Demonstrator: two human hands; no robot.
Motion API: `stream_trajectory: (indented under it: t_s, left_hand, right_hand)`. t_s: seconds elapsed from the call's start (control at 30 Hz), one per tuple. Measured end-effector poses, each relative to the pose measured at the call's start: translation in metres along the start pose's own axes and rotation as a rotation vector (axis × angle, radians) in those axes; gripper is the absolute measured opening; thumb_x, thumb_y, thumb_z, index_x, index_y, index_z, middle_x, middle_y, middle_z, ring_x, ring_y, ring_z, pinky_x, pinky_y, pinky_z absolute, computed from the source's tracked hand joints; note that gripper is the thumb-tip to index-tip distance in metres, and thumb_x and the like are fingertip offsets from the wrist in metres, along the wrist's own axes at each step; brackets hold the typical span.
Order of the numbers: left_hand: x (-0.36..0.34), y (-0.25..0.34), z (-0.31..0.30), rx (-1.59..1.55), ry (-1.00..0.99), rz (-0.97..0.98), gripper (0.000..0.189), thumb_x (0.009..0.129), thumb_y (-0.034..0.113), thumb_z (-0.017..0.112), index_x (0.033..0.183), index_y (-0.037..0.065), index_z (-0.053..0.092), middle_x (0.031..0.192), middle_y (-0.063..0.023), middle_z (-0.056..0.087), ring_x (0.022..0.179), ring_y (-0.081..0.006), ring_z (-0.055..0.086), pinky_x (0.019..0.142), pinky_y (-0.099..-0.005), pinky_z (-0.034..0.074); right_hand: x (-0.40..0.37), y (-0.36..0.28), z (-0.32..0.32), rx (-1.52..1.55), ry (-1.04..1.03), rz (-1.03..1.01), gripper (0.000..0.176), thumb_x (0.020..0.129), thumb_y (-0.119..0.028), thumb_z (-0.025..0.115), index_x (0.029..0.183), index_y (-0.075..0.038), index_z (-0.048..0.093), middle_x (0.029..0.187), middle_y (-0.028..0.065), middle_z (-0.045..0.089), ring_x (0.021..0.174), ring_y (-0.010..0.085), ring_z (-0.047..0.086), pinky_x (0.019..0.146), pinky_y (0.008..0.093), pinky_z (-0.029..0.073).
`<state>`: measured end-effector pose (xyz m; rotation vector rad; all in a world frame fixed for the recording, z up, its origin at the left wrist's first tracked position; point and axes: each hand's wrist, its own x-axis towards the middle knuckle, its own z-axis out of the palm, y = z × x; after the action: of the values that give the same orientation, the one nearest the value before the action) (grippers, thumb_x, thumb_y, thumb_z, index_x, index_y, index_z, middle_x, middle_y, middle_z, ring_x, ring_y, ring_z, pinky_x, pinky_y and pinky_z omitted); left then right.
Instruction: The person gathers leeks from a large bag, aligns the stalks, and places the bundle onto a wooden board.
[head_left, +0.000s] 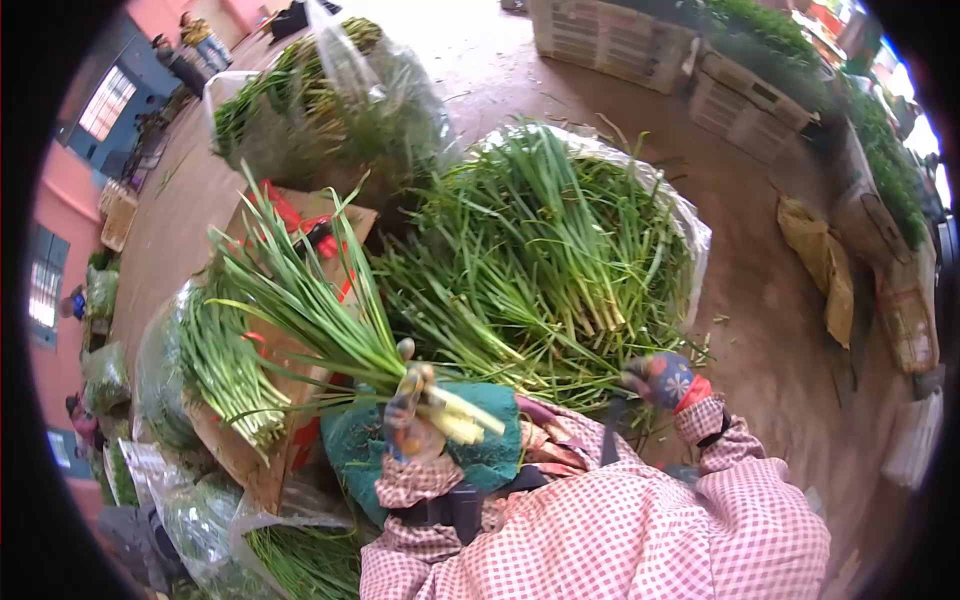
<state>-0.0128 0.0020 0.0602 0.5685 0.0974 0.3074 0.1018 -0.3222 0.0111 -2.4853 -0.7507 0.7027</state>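
Note:
My left hand (pixel 412 425), in a patterned glove, grips a bunch of garlic chives (pixel 325 300) near its pale stem ends. The long green leaves fan up and to the left, and the white ends (pixel 465 415) point right over a green cloth (pixel 350 435) at my lap. My right hand (pixel 665 380), gloved in a flowered print with a red cuff, is closed at the near right edge of a large heap of garlic chives (pixel 540 240). What its curled fingers hold, I cannot tell. The heap rests on a pale plastic sheet (pixel 700 235).
Left of me, sorted chives (pixel 225 375) lie on a board (pixel 235 440) with red ties (pixel 290 210). A plastic bag of greens (pixel 340 120) stands beyond. White crates (pixel 610 45) with greens line the right, near a brown sack (pixel 815 255). People (pixel 200 40) are far left.

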Motion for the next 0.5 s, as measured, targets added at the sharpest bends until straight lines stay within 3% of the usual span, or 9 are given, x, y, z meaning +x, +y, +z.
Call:
stream_trajectory:
  t_s: [0.03, 0.1, 0.13, 0.23, 0.3, 0.33, 0.4, 0.43, 0.5]
  left_hand:
    - [-0.006, -0.002, 0.005, -0.08, -0.108, -0.064, 0.056, 0.079, 0.009, 0.05, 0.126, 0.001, 0.021, 0.096, -0.007, 0.056, 0.063, -0.0133, 0.055, 0.064, -0.0274, 0.049]
    - [-0.018, -0.005, 0.012, -0.178, -0.135, -0.169, 0.054, 0.077, 0.007, 0.054, 0.123, 0.005, 0.026, 0.087, -0.011, 0.058, 0.058, -0.0175, 0.052, 0.052, -0.0301, 0.049]
    - [-0.022, -0.008, 0.019, -0.273, -0.288, -0.257, 0.049, 0.076, 0.003, 0.053, 0.12, 0.003, 0.031, 0.084, -0.0123, 0.059, 0.06, -0.0174, 0.055, 0.05, -0.0299, 0.05]
    - [-0.052, -0.014, 0.017, -0.001, -0.201, -0.493, 0.058, 0.066, -0.003, 0.063, 0.117, 0.002, 0.036, 0.088, -0.0139, 0.057, 0.062, -0.0195, 0.058, 0.05, -0.0326, 0.051]
    - [-0.06, -0.02, 0.02, 0.029, -0.297, -0.433, 0.06, 0.064, -0.005, 0.065, 0.117, 0.002, 0.037, 0.093, -0.0124, 0.056, 0.067, -0.0186, 0.059, 0.052, -0.0295, 0.05]
    - [-0.061, -0.023, 0.022, 0.055, -0.388, -0.374, 0.062, 0.061, -0.006, 0.066, 0.116, 0.002, 0.038, 0.099, -0.0108, 0.055, 0.073, -0.0176, 0.061, 0.054, -0.0264, 0.049]
    - [-0.059, -0.03, 0.032, 0.038, -0.373, -0.353, 0.062, 0.059, -0.009, 0.065, 0.115, 0.003, 0.04, 0.101, -0.0121, 0.054, 0.074, -0.0184, 0.06, 0.056, -0.028, 0.05]
    - [-0.059, -0.03, 0.034, 0.021, -0.356, -0.341, 0.063, 0.057, -0.011, 0.065, 0.115, 0.004, 0.042, 0.104, -0.0133, 0.052, 0.075, -0.0193, 0.06, 0.058, -0.0296, 0.051]
    - [-0.055, -0.018, 0.014, 0.083, -0.329, -0.477, 0.063, 0.06, -0.011, 0.062, 0.116, 0.005, 0.041, 0.109, -0.0131, 0.05, 0.083, -0.0221, 0.058, 0.066, -0.0363, 0.05]
  right_hand:
    - [0.005, -0.008, -0.004, 0.031, 0.264, -0.054, 0.024, 0.078, -0.032, 0.048, 0.072, -0.011, 0.057, 0.059, 0.0103, 0.055, 0.054, 0.0286, 0.054, 0.049, 0.0395, 0.042]
    - [0.022, -0.024, -0.016, -0.013, 0.517, -0.034, 0.025, 0.078, -0.033, 0.049, 0.07, -0.01, 0.056, 0.058, 0.0105, 0.055, 0.053, 0.0291, 0.054, 0.048, 0.0395, 0.041]
    - [0.039, -0.014, -0.011, -0.127, 0.494, -0.016, 0.027, 0.078, -0.035, 0.049, 0.071, -0.01, 0.056, 0.057, 0.0111, 0.054, 0.053, 0.0293, 0.054, 0.048, 0.0397, 0.041]
    - [0.081, -0.012, -0.004, -0.364, 0.334, 0.138, 0.036, 0.073, -0.044, 0.049, 0.076, -0.009, 0.057, 0.065, 0.0112, 0.058, 0.062, 0.0281, 0.058, 0.054, 0.039, 0.045]
    - [0.099, -0.013, -0.002, -0.437, 0.158, 0.199, 0.033, 0.073, -0.041, 0.049, 0.074, -0.009, 0.058, 0.069, 0.0103, 0.059, 0.065, 0.0269, 0.058, 0.056, 0.0383, 0.045]
    - [0.104, -0.008, 0.001, -0.439, 0.163, 0.196, 0.033, 0.073, -0.041, 0.049, 0.074, -0.009, 0.058, 0.069, 0.0103, 0.059, 0.065, 0.0269, 0.058, 0.056, 0.0383, 0.045]
    - [0.105, -0.009, -0.002, -0.351, 0.278, 0.084, 0.03, 0.073, -0.038, 0.048, 0.073, -0.009, 0.058, 0.067, 0.0101, 0.059, 0.065, 0.0269, 0.058, 0.056, 0.0385, 0.045]
    - [0.104, -0.007, -0.006, -0.369, 0.244, 0.145, 0.025, 0.071, -0.034, 0.05, 0.075, -0.01, 0.056, 0.061, 0.0116, 0.056, 0.06, 0.029, 0.057, 0.054, 0.0401, 0.045]
    - [0.096, -0.006, -0.013, -0.39, 0.357, 0.179, 0.032, 0.072, -0.039, 0.048, 0.074, -0.008, 0.058, 0.064, 0.0114, 0.058, 0.064, 0.0288, 0.058, 0.057, 0.0394, 0.045]
